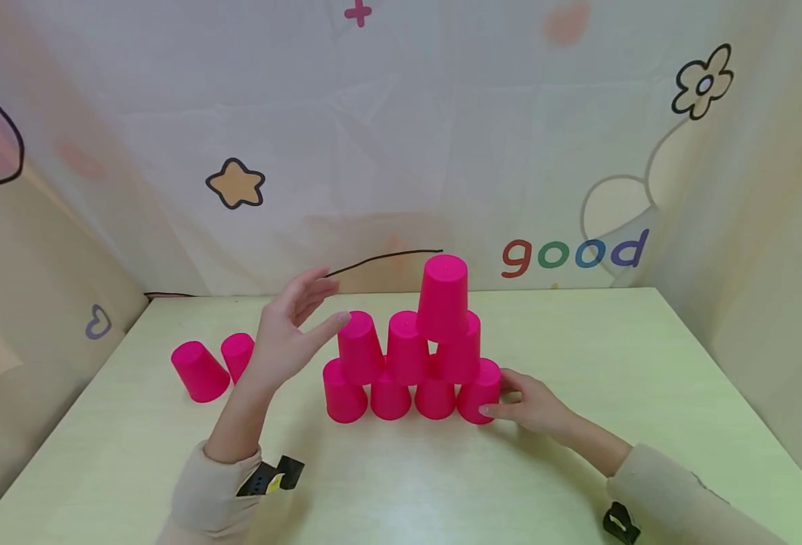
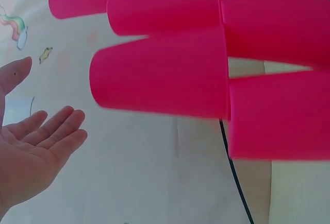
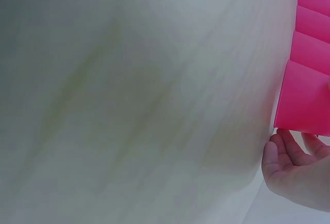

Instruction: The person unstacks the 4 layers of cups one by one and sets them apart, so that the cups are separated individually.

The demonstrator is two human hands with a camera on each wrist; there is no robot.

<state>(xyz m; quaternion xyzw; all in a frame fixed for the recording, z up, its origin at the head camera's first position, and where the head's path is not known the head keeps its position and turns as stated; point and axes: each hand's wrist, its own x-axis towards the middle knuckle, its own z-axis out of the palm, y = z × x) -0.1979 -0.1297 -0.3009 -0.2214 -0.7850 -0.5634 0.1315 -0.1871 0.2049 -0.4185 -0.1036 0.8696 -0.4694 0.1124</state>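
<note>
Pink upside-down cups stand stacked in a pyramid on the table. Its bottom row has several cups, the middle row three, and a single top cup [image 1: 443, 299] sits over the right side of the middle row. My left hand [image 1: 288, 341] is raised at the pyramid's left, fingers spread, thumb tip right at the left middle-row cup [image 1: 362, 352]. In the left wrist view that left hand [image 2: 38, 152] is palm up and holds nothing. Low on the right, my right hand [image 1: 533, 405] holds the rightmost bottom cup [image 1: 477, 393] between thumb in front and fingers behind.
Two loose pink cups are at the left: one cup [image 1: 200, 372] leans, and another cup [image 1: 237, 354] is partly hidden by my left forearm. A printed curtain [image 1: 401, 151] hangs behind the pale table [image 1: 401, 484]. A dark strap [image 1: 262, 478] sits on the left sleeve.
</note>
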